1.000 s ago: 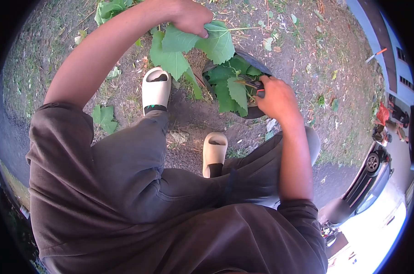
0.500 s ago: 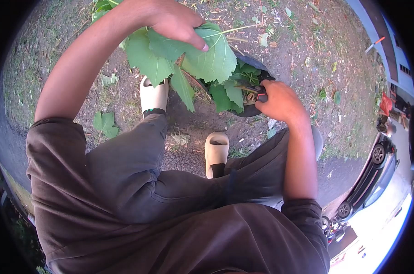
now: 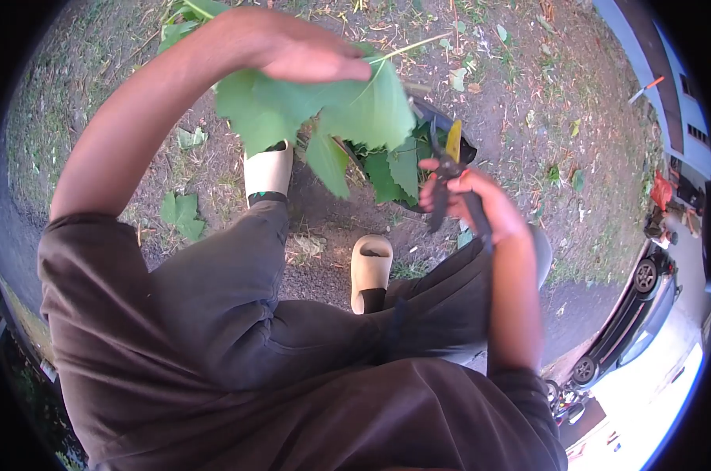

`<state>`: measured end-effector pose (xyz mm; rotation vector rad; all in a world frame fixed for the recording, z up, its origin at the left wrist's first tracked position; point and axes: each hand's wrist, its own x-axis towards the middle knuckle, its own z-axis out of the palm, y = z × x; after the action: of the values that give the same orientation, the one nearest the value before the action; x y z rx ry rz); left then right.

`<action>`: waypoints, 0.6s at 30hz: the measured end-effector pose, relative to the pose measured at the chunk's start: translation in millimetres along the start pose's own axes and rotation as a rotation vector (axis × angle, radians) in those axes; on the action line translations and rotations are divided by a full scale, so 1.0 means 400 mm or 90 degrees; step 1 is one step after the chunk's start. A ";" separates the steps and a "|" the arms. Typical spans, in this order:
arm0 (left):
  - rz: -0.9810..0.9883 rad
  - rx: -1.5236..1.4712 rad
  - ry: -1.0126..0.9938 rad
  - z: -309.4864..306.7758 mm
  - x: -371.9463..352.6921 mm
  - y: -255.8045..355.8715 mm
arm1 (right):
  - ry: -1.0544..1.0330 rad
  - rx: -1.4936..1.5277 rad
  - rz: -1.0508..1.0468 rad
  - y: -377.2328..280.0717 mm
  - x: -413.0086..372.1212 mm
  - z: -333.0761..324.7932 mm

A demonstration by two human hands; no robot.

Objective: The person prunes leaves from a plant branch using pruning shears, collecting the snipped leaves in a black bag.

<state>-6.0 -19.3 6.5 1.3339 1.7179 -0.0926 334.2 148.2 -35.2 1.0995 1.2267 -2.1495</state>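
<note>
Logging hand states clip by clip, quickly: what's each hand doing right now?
Left hand: closed, holding green leaves.
Right hand: closed around pruning shears, which stand open.

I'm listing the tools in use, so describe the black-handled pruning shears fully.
The black-handled pruning shears have one yellow blade, one dark, curved blade, both metal-looking, and two dark handles meeting at a pivot. They are open, tips pointing forward. The right hand holds them near the pivot, before a dark, leaf-filled container.
</note>
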 end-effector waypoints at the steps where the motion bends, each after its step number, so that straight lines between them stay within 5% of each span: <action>1: 0.006 0.024 -0.033 0.009 0.004 -0.005 | -0.040 0.096 0.006 0.043 -0.011 0.020; 4: -0.002 0.088 -0.149 0.009 -0.009 0.028 | -0.084 0.308 0.028 0.172 -0.060 0.090; 5: 0.105 0.087 -0.036 0.067 0.014 -0.019 | -0.084 0.308 0.029 0.188 -0.076 0.120; 7: 0.138 0.036 -0.039 0.092 0.020 -0.009 | -0.068 0.405 0.095 0.211 -0.100 0.173; 11: 0.167 -0.128 0.014 0.144 0.025 0.022 | -0.132 0.431 0.165 0.250 -0.096 0.230; 18: 0.198 -0.176 0.026 0.211 0.049 -0.016 | -0.038 0.361 0.102 0.263 -0.071 0.240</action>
<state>40.5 -54.6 -57.9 1.3804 1.4748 0.3403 382.3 11.2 -38.3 1.2844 0.4796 -2.4438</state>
